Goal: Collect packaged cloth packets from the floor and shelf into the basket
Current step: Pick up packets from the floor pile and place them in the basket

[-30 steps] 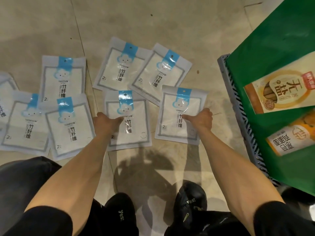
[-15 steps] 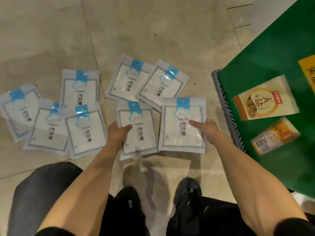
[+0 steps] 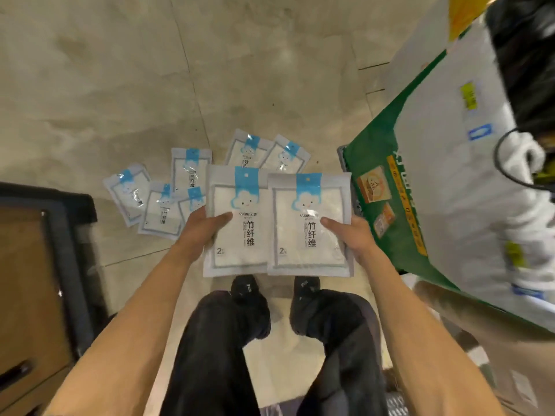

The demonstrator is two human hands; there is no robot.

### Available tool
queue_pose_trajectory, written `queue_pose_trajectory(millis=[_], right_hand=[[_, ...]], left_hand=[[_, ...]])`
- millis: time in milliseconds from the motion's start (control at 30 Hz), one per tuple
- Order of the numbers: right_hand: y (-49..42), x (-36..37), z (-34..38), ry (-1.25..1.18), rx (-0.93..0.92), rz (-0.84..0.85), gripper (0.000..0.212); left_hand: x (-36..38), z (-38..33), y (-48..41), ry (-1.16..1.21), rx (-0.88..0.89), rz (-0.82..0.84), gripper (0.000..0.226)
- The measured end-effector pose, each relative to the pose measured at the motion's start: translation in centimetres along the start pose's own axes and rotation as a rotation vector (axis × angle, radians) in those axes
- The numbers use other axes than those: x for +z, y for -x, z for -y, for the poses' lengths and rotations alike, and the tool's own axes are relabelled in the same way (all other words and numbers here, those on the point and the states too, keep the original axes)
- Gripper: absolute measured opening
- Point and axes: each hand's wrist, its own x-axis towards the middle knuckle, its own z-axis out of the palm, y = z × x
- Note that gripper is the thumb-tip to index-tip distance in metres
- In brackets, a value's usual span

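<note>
In the head view, a person looks down at their own arms and legs. The left hand point(image 3: 201, 228) holds one cloth packet point(image 3: 240, 253) up in the air, with the thumb on top and the other fingers tucked under it. The right hand point(image 3: 351, 235) holds a second cloth packet point(image 3: 306, 256) the same way. The two packets sit side by side, and the edge of the right one lies a little over the left one. Both are up off the floor point(image 3: 120, 85), above the black shoes point(image 3: 249, 295). None of the job is finished, I think, because no packet can be seen inside a basket. Six more packets on the floor point(image 3: 129, 190) lie in a bunch just past the hands, some on top of each other, and they need picking up too. On the right is a big green thing point(image 3: 375, 157) with orange snack packs point(image 3: 372, 184) on it. A grey edge point(image 3: 341, 153) peeks out from under its corner. That may be the basket, but I cannot tell, because the green thing covers nearly all of it. The far right side is blurry, with white and dark shapes I cannot make out. A dark cabinet point(image 3: 60, 235) is cut off at the left. I cannot tell which thing is the shelf, and the fingers under the packets are hidden.
</note>
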Motion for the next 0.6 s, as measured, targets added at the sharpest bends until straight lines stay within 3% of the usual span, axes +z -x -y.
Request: queue_pose_trajectory(millis=[233, 433, 600], right_hand=[[13.6, -4.7, 5.5, -0.05, -0.052, -0.017, 0.031], [20.8, -7.6, 8.7, -0.08, -0.174, -0.037, 0.02], [25.5, -9.4, 9.4, -0.137, -0.211, -0.106, 0.025]], left_hand=[[0.1, -6.9, 14.1, 0.072, 0.079, 0.081, 0.025], [0.8, -9.8, 20.7, 0.144, 0.156, 0.105, 0.046], [1.9, -11.7, 24.0, 0.11, 0.222, 0.156, 0.018]])
